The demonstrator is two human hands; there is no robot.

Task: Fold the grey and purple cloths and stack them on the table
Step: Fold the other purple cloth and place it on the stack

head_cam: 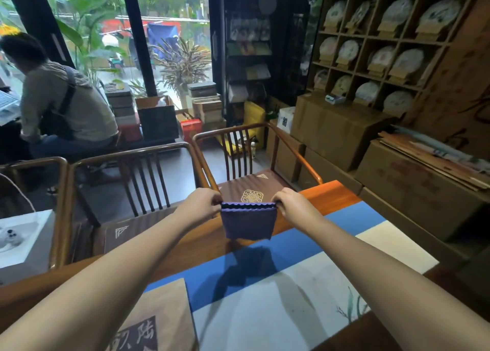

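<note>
Each hand's grip, left hand [204, 202] and right hand [290, 205], pinches the purple cloth [248, 220] above the table [201, 244], chairs [238, 149] beyond.

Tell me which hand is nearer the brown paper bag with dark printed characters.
Left. The left hand pinches the purple cloth's left corner, on the side of the brown paper bag; the right hand pinches the opposite corner.

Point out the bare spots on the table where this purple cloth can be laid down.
The blue and white table mat lies bare between both forearms, under the purple cloth held by the left hand and right hand. The brown paper takes the near left. No grey cloth shows.
</note>
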